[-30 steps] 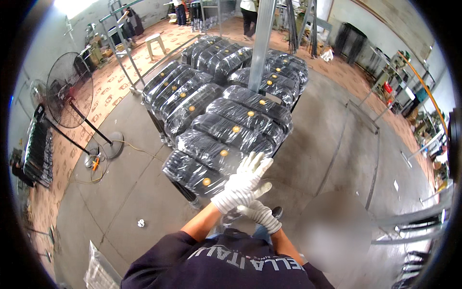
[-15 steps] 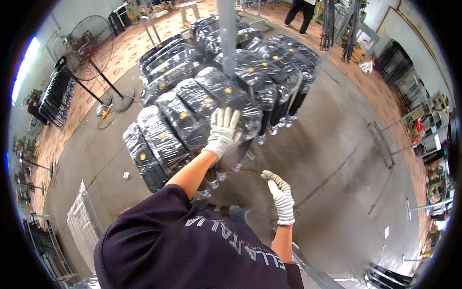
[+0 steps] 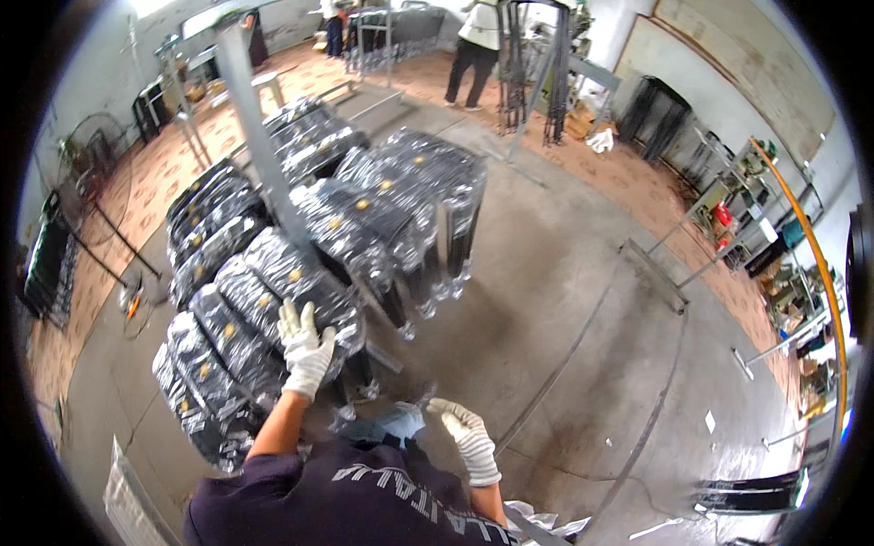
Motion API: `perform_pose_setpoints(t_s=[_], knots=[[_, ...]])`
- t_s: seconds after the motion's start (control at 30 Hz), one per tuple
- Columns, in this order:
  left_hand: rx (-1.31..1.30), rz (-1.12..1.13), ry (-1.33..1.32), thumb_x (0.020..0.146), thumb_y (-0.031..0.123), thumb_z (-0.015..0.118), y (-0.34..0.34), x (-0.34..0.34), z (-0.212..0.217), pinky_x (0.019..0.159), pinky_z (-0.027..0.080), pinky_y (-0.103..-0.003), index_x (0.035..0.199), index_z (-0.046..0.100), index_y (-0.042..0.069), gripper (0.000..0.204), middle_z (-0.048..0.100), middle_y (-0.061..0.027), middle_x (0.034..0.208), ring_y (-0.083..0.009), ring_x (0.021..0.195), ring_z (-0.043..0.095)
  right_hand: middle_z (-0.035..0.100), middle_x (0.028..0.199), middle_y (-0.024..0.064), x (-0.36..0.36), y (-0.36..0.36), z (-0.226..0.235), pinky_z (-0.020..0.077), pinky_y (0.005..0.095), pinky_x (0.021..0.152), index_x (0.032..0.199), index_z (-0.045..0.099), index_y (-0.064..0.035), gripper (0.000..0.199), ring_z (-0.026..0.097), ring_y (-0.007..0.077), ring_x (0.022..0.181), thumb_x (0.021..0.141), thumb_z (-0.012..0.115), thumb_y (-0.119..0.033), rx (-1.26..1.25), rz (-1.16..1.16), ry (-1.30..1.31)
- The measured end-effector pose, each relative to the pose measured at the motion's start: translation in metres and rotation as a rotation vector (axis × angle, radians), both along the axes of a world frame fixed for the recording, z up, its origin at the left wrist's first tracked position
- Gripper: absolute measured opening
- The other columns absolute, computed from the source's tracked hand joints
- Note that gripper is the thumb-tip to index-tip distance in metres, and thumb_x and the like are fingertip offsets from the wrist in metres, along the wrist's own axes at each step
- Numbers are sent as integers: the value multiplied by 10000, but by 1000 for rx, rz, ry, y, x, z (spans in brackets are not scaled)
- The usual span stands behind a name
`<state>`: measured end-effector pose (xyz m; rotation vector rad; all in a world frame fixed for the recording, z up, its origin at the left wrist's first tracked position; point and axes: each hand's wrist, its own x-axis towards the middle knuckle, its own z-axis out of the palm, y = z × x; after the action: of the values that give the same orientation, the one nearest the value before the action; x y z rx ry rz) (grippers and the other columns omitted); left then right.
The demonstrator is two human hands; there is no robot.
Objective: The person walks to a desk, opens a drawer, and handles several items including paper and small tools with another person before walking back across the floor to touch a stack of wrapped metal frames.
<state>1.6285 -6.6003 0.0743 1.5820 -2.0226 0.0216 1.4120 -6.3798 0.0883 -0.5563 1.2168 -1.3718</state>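
Observation:
My left hand (image 3: 305, 348) wears a white glove and lies flat with spread fingers on a black bundle wrapped in clear plastic (image 3: 300, 296). That bundle hangs among several like it on a grey metal rack (image 3: 259, 155). My right hand (image 3: 466, 435), also gloved, hovers lower near my waist with fingers loosely curled; it seems to touch a clear plastic sheet (image 3: 401, 409), but I cannot tell if it grips it. My dark shirt fills the lower edge.
More wrapped bundles (image 3: 419, 182) hang further along the rack. A standing fan (image 3: 86, 168) is at the left. A person (image 3: 473, 45) stands at the back by hanging racks. Metal shelving (image 3: 756, 227) lines the right wall. Concrete floor (image 3: 564, 318) spreads to the right.
My view has swung, and the rack now sits to the left. My left hand stays pressed on a bundle, while the right hand has dropped lower and nearer my body.

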Motion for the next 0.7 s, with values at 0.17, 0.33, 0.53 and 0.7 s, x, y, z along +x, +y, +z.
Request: perform_pose_setpoints(t_s=[0.17, 0.33, 0.53, 0.7], knots=[[-139, -177, 190, 696, 131, 589, -46, -107, 20, 1026, 216, -485, 1170, 431, 74, 503, 269, -209, 1356, -407, 1250, 240, 626, 1013, 80, -74, -40, -8, 388, 230, 872, 1087, 576, 8, 262, 553, 120, 958, 856, 462, -40, -22, -92, 160], [-115, -342, 237, 685, 152, 609, -129, -241, 2, 1035, 197, -488, 1250, 382, 78, 613, 261, -225, 1357, -413, 1251, 234, 616, 1007, 60, -149, -98, -5, 387, 229, 875, 1085, 572, 9, 250, 546, 119, 950, 870, 479, -80, 9, -146, 260], [-130, -479, 224, 712, 181, 616, -213, -379, 42, 1041, 193, -477, 1281, 369, 94, 626, 260, -229, 1363, -413, 1258, 232, 628, 984, 77, -246, -179, 17, 403, 233, 850, 1082, 572, 6, 285, 555, 118, 919, 921, 448, -195, -56, -248, 394], [-130, -504, 140, 717, 227, 609, -264, -448, 45, 1041, 189, -483, 1288, 362, 102, 635, 248, -231, 1367, -429, 1256, 214, 622, 1011, 108, -305, -237, 28, 397, 218, 845, 1080, 560, 41, 364, 554, 119, 936, 935, 418, -261, -158, -325, 250]])
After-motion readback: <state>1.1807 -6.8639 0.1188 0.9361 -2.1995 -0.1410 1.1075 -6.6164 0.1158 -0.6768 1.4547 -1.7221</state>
